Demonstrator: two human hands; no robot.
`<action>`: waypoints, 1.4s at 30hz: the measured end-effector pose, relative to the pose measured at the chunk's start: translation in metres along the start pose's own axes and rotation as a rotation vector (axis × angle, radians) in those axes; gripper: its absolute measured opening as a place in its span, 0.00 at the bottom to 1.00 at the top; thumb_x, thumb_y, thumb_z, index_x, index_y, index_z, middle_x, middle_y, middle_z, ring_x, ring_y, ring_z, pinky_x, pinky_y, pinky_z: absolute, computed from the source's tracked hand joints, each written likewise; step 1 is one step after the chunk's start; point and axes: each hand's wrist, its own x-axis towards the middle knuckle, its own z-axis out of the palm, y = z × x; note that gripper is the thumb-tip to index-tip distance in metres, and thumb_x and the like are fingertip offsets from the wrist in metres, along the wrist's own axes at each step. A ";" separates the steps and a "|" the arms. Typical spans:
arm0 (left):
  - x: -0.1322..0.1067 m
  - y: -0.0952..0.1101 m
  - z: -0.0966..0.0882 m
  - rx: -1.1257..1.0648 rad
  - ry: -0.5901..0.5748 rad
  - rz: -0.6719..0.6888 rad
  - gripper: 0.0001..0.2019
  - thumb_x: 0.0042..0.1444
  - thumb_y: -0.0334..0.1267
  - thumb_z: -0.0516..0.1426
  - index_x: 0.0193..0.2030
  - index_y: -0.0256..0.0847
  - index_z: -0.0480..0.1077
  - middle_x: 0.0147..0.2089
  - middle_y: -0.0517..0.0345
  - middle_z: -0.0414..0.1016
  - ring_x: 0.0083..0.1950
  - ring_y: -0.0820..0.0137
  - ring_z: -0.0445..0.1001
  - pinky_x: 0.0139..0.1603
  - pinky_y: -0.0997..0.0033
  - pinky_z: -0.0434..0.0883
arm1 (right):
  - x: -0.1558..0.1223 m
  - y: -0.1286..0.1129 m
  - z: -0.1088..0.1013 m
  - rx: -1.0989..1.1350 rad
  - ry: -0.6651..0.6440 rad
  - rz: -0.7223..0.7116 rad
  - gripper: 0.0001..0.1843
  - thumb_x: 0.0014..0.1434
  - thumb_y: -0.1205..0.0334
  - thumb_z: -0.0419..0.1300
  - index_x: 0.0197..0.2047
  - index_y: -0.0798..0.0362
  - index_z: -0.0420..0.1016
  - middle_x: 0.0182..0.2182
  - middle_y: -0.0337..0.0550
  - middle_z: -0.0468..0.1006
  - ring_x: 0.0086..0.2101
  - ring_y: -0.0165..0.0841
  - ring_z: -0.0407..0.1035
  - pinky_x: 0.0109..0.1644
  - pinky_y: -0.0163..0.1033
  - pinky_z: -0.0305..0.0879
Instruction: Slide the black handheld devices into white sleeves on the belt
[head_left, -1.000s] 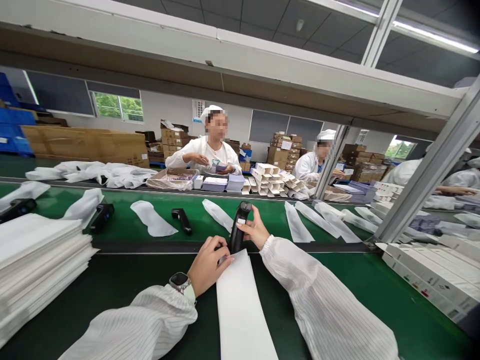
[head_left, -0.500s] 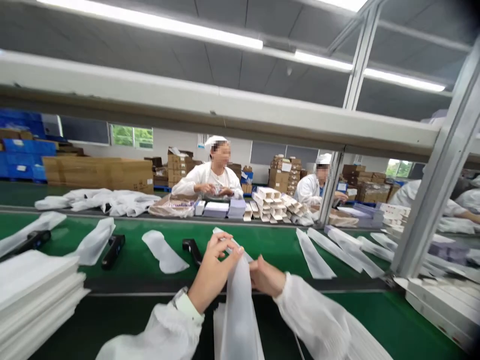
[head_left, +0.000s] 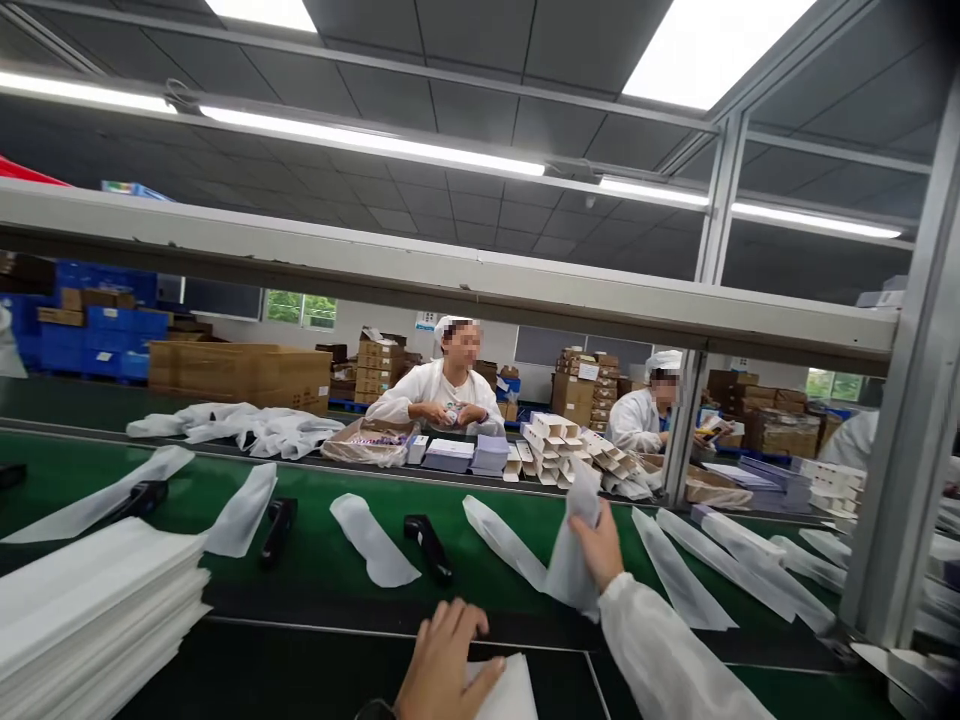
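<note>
My right hand (head_left: 602, 548) is closed around a thin, translucent white sleeve (head_left: 571, 565), held up over the green conveyor belt. Beside it, another white sleeve (head_left: 506, 540) lies flat on the belt. My left hand (head_left: 448, 662) is low in the middle, fingers stretched and a little apart. Beneath its thumb are flat white sleeves (head_left: 516, 690) on the dark near surface; whether the palm presses on them is hidden. Black handheld devices (head_left: 427, 548) lie on the belt beyond my left hand, with a curved white sleeve (head_left: 371, 540) to their left.
A tall stack of white sheets (head_left: 97, 600) stands at near left. More sleeves (head_left: 682, 570) lie on the belt (head_left: 315, 590) at right. A metal post (head_left: 900, 450) rises at right and a shelf beam (head_left: 450, 270) crosses overhead. Across the belt, two co-workers (head_left: 439, 390) sit by open white boxes (head_left: 555, 440).
Both hands were together at an upright sleeve. My right hand has carried a sleeve right and over the belt; my left hand has dropped toward the near surface. The view has tilted up.
</note>
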 end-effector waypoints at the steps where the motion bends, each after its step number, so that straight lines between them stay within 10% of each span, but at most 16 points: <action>1: -0.002 -0.004 0.004 0.025 -0.086 -0.043 0.09 0.47 0.42 0.51 0.34 0.42 0.63 0.37 0.56 0.63 0.43 0.63 0.61 0.46 0.57 0.56 | 0.014 0.014 -0.006 -0.174 -0.003 0.029 0.22 0.43 0.60 0.53 0.44 0.53 0.58 0.35 0.45 0.69 0.36 0.38 0.65 0.40 0.40 0.59; 5: 0.003 -0.012 0.003 0.013 -0.268 -0.103 0.10 0.40 0.42 0.55 0.29 0.39 0.64 0.34 0.57 0.64 0.41 0.63 0.62 0.44 0.61 0.58 | 0.034 0.058 -0.015 -0.679 -0.171 0.120 0.29 0.45 0.59 0.51 0.52 0.55 0.53 0.40 0.52 0.67 0.40 0.43 0.64 0.40 0.45 0.58; 9: 0.011 -0.020 -0.003 -0.062 -0.338 -0.102 0.09 0.37 0.36 0.56 0.29 0.39 0.66 0.33 0.57 0.65 0.39 0.65 0.63 0.37 0.69 0.61 | 0.017 0.047 0.005 -0.953 -0.053 -0.134 0.30 0.47 0.59 0.52 0.55 0.52 0.50 0.50 0.54 0.58 0.51 0.47 0.50 0.47 0.52 0.49; 15: 0.010 -0.026 0.001 -0.102 -0.187 -0.117 0.07 0.41 0.37 0.55 0.29 0.39 0.69 0.33 0.58 0.67 0.40 0.66 0.63 0.40 0.70 0.60 | -0.028 -0.006 0.087 -0.570 -0.412 -0.435 0.17 0.54 0.56 0.45 0.47 0.47 0.61 0.40 0.46 0.67 0.42 0.37 0.61 0.45 0.39 0.55; 21: 0.003 -0.022 0.003 -0.054 -0.099 0.030 0.07 0.46 0.34 0.53 0.22 0.40 0.71 0.30 0.59 0.66 0.35 0.70 0.65 0.43 0.71 0.59 | -0.042 0.004 0.143 -0.256 -0.536 -0.035 0.20 0.39 0.64 0.60 0.40 0.49 0.67 0.32 0.44 0.70 0.41 0.44 0.62 0.44 0.49 0.53; 28: -0.005 -0.024 0.001 -0.007 0.056 0.116 0.04 0.49 0.34 0.51 0.30 0.41 0.66 0.30 0.60 0.66 0.33 0.71 0.64 0.34 0.74 0.63 | -0.020 0.006 0.098 0.209 -0.482 0.146 0.31 0.47 0.53 0.53 0.53 0.50 0.47 0.31 0.42 0.72 0.35 0.36 0.69 0.36 0.41 0.64; 33: -0.004 -0.024 0.002 0.053 0.125 0.284 0.06 0.48 0.38 0.53 0.24 0.41 0.68 0.39 0.57 0.64 0.40 0.67 0.61 0.42 0.68 0.60 | -0.026 -0.024 0.049 0.655 -0.620 0.254 0.48 0.36 0.63 0.64 0.53 0.35 0.36 0.33 0.36 0.71 0.31 0.37 0.70 0.29 0.45 0.66; 42: -0.007 -0.021 0.001 0.101 0.102 0.278 0.04 0.51 0.35 0.51 0.26 0.40 0.63 0.31 0.60 0.62 0.35 0.70 0.61 0.36 0.73 0.61 | -0.057 -0.049 0.031 0.575 -0.772 0.231 0.54 0.35 0.65 0.65 0.55 0.34 0.31 0.32 0.37 0.68 0.29 0.36 0.70 0.28 0.44 0.68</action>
